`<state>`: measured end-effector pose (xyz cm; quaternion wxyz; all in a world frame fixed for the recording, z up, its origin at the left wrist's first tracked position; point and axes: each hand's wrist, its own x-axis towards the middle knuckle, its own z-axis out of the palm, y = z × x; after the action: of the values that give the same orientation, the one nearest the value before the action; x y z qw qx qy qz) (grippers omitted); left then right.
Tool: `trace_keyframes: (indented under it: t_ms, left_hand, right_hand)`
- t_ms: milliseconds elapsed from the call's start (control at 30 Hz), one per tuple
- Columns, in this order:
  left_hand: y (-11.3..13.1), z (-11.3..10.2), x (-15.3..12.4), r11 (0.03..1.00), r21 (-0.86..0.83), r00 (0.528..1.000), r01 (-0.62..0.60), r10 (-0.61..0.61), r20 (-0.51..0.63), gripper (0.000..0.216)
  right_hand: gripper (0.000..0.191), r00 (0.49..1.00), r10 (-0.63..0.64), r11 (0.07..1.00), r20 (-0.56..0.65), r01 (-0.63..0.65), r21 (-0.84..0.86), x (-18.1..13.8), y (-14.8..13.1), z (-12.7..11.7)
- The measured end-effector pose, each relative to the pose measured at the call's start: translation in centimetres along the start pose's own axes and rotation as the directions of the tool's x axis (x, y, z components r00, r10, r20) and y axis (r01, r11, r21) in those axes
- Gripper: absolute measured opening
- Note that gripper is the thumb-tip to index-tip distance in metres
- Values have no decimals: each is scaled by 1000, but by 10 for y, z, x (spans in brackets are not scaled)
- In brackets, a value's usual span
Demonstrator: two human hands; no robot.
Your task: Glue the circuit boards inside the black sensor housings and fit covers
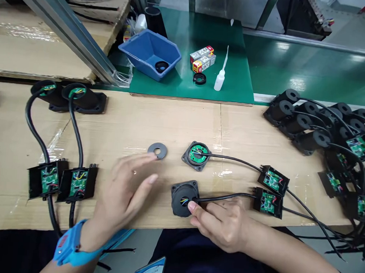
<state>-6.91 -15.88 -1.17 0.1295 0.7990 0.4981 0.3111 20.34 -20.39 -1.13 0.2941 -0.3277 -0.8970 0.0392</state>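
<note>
My left hand is spread over the cardboard surface, its index finger at the near edge of a flat grey ring. I cannot tell whether it touches the ring. Between thumb and fingers, my right hand pinches a black cable close to a round black housing with a square flange. Coloured wires show in the housing's centre hole. Just beyond lies a similar housing with a green round circuit board exposed. Both cables run right to black boxes with green circuit boards, one being the nearer box.
Two cabled assemblies lie at left. Many black housings with cables crowd the right. On the green mat are a blue bin, small cartons, a black ring and a white dropper bottle. A metal post slants at upper left.
</note>
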Motion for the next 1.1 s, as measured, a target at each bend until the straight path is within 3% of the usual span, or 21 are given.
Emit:
trace_keyframes:
  t_ms: [100, 233, 367, 533, 633, 700, 767, 900, 1000, 1100]
  left_hand:
    - [-21, -9, 20, 991, 128, 996, -23, 11, 91, 58]
    - [-40, -24, 44, 989, 54, 943, -141, 117, 310, 73]
    - [-44, -19, 63, 987, 91, 891, -133, 79, 447, 78]
    - [-30, 3, 67, 972, 216, 895, -93, -14, 447, 61]
    - [-16, 6, 57, 891, 448, 912, -69, -125, 391, 71]
    - [-14, 0, 51, 847, 520, 930, -105, -101, 353, 83]
    - [-19, -9, 49, 889, 429, 936, -159, -2, 351, 87]
    - [-26, -21, 62, 965, 111, 878, -238, 165, 449, 82]
    - [-15, -12, 83, 963, -38, 858, -268, 256, 445, 86]
    - [3, 8, 103, 923, -240, 787, -302, 383, 484, 70]
  right_hand:
    - [22, 1000, 7, 1000, -6, -6, 18, 1, 0, -1]
    - [21, 1000, -14, 1000, -3, 14, 27, 1, 2, -2]
    - [23, 1000, -20, 999, 9, 20, 35, 1, 2, -2]
    - [25, 1000, -1, 999, 8, 1, 42, 2, 1, -1]
    - [26, 1000, 5, 999, 5, -5, 35, 2, 0, 0]
    - [26, 1000, 9, 999, -7, -9, 36, 2, 0, 0]
    - [25, 1000, 12, 999, -7, -12, 45, 1, 0, 0]
    - [25, 1000, 18, 998, 16, -19, 65, 1, 1, 0]
    - [25, 1000, 1, 998, 17, -2, 68, 1, 2, 0]
    - [25, 1000, 0, 999, 2, 0, 53, 1, 2, 1]
